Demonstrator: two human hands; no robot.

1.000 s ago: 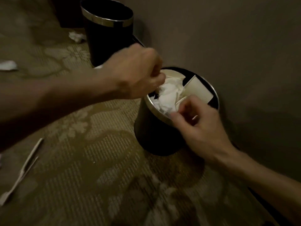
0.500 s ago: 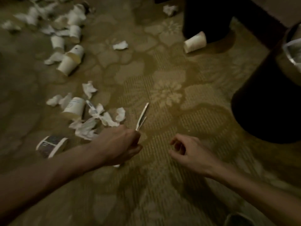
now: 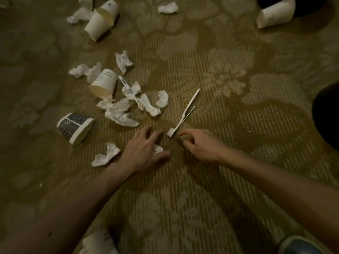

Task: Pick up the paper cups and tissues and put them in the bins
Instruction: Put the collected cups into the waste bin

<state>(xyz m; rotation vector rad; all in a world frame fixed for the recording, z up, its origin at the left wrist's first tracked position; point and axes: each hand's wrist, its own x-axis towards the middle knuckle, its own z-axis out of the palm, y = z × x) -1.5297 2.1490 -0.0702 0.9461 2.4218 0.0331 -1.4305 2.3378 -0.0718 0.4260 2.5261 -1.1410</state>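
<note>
Back from the bin (image 3: 327,114), both hands reach the carpet (image 3: 220,70) empty: the left hand (image 3: 145,151) spread over a crumpled tissue (image 3: 158,149), the right hand (image 3: 200,145) loosely open beside a toothbrush (image 3: 183,114). Unpicked paper cups (image 3: 103,85) lie toward the carpet's left edge.

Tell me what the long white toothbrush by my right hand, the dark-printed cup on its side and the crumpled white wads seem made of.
The long white toothbrush looks like smooth hard plastic: thin, straight, evenly white handle. The dark-printed cup seems matte paper: printed wrap, pale rolled rim. The crumpled white wads look like soft tissue: sharp creases, limp folds.
</note>
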